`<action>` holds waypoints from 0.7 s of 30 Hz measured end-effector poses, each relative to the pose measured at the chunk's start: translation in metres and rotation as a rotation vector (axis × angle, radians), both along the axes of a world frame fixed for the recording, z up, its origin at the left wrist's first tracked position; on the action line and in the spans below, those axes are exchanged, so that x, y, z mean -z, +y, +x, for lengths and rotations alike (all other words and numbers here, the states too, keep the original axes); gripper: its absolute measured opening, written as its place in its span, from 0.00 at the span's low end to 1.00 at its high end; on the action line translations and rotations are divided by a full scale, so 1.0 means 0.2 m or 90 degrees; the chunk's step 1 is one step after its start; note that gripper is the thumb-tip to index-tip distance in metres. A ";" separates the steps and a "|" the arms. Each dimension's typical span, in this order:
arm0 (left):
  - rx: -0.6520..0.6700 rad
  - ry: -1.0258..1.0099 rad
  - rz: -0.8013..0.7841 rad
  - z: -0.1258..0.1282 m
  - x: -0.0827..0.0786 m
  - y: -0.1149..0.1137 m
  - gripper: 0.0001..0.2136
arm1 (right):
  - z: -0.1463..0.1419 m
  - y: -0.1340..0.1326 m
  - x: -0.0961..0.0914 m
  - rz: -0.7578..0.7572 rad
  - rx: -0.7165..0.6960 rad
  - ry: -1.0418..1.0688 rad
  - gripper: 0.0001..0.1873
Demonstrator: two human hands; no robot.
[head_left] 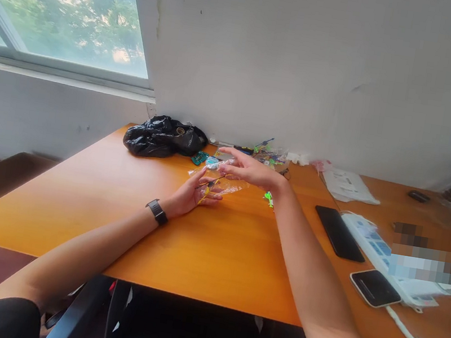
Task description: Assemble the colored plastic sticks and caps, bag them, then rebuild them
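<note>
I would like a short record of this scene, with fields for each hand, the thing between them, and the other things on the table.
Left hand: black wristband, grips clear bag
Right hand: open, fingers stretched over that bag
Table: orange wood top
Also there: black bag, dark phone, second phone, white power strip

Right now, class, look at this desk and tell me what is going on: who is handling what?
A person at an orange table handles a clear plastic bag of small coloured bits. The left hand pinches the bag's near end; the right hand, fingers spread open, rests over its far end. A black plastic bag lies behind by the wall. A dark phone, a second phone and a power strip lie to the right, untouched.
</note>
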State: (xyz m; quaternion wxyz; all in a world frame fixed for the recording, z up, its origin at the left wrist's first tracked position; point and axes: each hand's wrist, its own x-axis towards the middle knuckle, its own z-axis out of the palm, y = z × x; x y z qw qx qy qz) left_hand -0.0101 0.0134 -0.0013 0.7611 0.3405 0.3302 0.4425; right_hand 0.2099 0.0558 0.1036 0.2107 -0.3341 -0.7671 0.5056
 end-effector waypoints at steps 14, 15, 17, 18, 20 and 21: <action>0.023 -0.029 0.015 0.00 -0.01 -0.01 0.31 | 0.06 0.02 0.00 -0.038 -0.134 -0.112 0.44; 0.025 -0.035 0.013 0.00 -0.01 -0.01 0.32 | 0.06 0.02 -0.01 -0.029 -0.135 -0.114 0.44; 0.029 -0.045 0.009 -0.01 -0.01 -0.01 0.33 | 0.06 0.01 -0.02 -0.029 -0.138 -0.114 0.45; 0.031 -0.048 0.008 -0.01 0.00 0.00 0.34 | 0.06 0.00 -0.03 -0.038 -0.140 -0.114 0.46; 0.031 -0.050 0.006 -0.01 0.00 0.00 0.33 | 0.07 -0.02 -0.04 -0.061 -0.143 -0.114 0.48; 0.028 -0.051 0.004 -0.01 0.00 0.00 0.33 | 0.07 -0.02 -0.05 -0.072 -0.144 -0.114 0.49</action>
